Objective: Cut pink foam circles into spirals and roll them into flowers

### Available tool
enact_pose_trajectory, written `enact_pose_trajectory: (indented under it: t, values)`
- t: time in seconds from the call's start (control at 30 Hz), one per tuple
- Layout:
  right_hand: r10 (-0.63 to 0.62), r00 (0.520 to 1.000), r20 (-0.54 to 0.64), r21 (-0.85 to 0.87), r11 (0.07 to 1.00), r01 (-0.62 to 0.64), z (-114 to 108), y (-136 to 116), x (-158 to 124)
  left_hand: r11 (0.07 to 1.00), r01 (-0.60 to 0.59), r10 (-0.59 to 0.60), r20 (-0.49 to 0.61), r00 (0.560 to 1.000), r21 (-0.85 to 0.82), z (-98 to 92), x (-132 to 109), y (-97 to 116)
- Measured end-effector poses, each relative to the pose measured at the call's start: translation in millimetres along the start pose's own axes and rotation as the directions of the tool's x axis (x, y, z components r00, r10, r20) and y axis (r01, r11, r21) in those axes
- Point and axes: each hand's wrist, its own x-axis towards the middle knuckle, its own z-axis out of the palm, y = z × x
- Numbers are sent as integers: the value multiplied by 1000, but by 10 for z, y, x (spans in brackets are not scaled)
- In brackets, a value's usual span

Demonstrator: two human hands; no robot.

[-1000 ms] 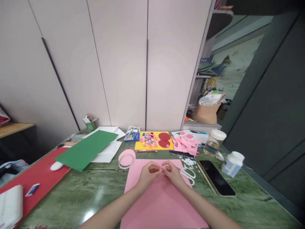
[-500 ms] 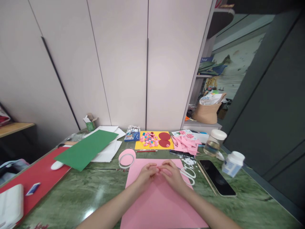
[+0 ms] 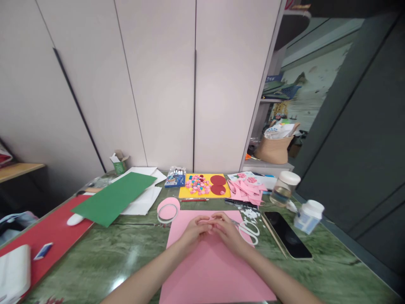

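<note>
Over a large pink paper sheet (image 3: 215, 274), my left hand (image 3: 196, 231) and my right hand (image 3: 227, 231) meet at the fingertips. Both are closed in a pinch, with the fingers bent toward each other. Whatever sits between them is too small and too covered to name. White-handled scissors (image 3: 249, 233) lie at the sheet's right edge, close to my right hand. A roll of tape (image 3: 160, 216) rests on a pink paper circle (image 3: 173, 202) off the sheet's upper left corner.
Behind the sheet lies a yellow sheet (image 3: 182, 194) with colourful small pieces (image 3: 198, 184) and dark red circles (image 3: 218, 180). Pink strips (image 3: 247, 192) are heaped beside it. A phone (image 3: 287, 235), a jar (image 3: 283, 192) and a white bottle (image 3: 309, 217) stand right; green paper (image 3: 117, 196) lies left.
My fingers have shifted slightly against each other, and the small pink bit glimpsed between them before is now covered. The view has moved a little; nothing else differs.
</note>
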Motion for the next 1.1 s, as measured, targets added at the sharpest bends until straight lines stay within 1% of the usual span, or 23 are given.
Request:
enact_pose_trajectory:
  t: [0.17, 0.33, 0.53, 0.67, 0.8, 0.97, 1.1]
  values:
    - [43, 998, -49, 26, 999, -42, 20, -5, -2, 999, 1, -5, -73, 997, -54, 48, -30, -14]
    - [19, 998, -63, 46, 999, -16, 23, -16, 2, 998, -13, 10, -54, 998, -61, 68, -37, -31]
    - [-9, 997, -73, 36, 999, 12, 42, 27, 12, 998, -22, 20, -38, 999, -57, 46, -21, -56]
    - [2, 996, -84, 25, 1000, 0, 39, 44, 13, 997, -18, 13, -67, 998, -71, 23, -10, -70]
    - [13, 996, -85, -5, 1000, -13, 14, 70, 11, 997, 8, -15, -85, 996, -81, 31, -18, -39]
    - [-2, 997, -76, -60, 998, -2, -15, 121, 5, 997, 40, -44, -63, 997, -64, 51, -38, 13]
    - [-37, 999, -9, -41, 998, 37, -43, 116, 16, 999, 42, -42, 20, 999, 9, 27, -45, 44]
